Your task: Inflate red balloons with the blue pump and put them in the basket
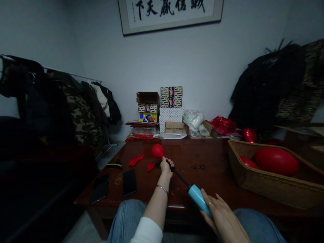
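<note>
A small, partly filled red balloon (pixel 157 151) sits at the nozzle end of a hand pump with a light blue barrel (pixel 199 199) and a black shaft. My left hand (pixel 166 167) is closed around the black nozzle end, right at the balloon's neck. Around the blue barrel, lower right, my right hand (pixel 219 212) is wrapped, with a ring on one finger. Two limp red balloons lie near the left hand: one flat balloon (pixel 136 160) to the left, another (pixel 151 166) just beside the wrist.
A wicker basket (pixel 273 184) holding inflated red balloons (pixel 277 161) stands at the right of the wooden table (pixel 212 158). Two dark phones (pixel 129 183), yellow string (pixel 118 179) and black rings (pixel 198 167) lie on it. Stacked boxes (pixel 171 114) line the back.
</note>
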Tool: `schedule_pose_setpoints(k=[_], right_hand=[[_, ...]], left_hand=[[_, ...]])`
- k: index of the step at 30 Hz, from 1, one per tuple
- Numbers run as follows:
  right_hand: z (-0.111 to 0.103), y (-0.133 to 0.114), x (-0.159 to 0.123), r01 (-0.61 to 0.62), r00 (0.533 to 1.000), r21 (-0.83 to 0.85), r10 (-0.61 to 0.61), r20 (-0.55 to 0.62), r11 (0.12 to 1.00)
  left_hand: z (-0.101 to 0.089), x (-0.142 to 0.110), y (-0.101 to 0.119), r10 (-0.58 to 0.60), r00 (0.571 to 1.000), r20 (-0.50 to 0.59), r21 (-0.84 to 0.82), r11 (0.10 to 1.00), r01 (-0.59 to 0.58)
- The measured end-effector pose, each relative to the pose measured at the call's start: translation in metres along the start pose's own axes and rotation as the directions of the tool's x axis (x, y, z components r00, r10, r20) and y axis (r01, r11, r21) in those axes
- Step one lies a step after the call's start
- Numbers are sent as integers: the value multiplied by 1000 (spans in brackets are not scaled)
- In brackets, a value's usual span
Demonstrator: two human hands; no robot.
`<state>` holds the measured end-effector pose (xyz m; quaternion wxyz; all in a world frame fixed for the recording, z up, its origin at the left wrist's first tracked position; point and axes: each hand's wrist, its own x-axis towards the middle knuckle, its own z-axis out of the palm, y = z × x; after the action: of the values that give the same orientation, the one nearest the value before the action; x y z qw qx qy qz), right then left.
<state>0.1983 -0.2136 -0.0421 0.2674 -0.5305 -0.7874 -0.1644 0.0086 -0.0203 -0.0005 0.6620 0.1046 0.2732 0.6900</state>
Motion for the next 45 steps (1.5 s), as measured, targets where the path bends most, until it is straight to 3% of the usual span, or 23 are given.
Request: schedule_pose_setpoints(k=[5,14,21,28,32,37,45], right_hand=[[-2,-13,31,-8,1000,54,7,11,999],[2,-36,83,-74,984,-21,77,161,997],[6,-40,69,-71,992,5,70,102,997],[2,-18,22,23,999,40,-24,36,999],[0,-10,8,66,998,15,-66,9,998],[-2,-13,18,35,998,18,-36,54,999],[-3,-36,69,-90,971,1,88,221,996]], left_hand=[[4,-8,-13,-20,1000,9,6,1000,20],[5,-9,-20,-28,999,18,69,997,27],[1,0,-7,-21,999,-27,91,996,24],[-10,15,18,33,998,-48,83,996,-29],[-11,15,19,35,997,-62,97,995,-29],[-7,8,11,32,997,-75,90,996,-25],[2,-6,-13,-14,998,-68,143,989,23]])
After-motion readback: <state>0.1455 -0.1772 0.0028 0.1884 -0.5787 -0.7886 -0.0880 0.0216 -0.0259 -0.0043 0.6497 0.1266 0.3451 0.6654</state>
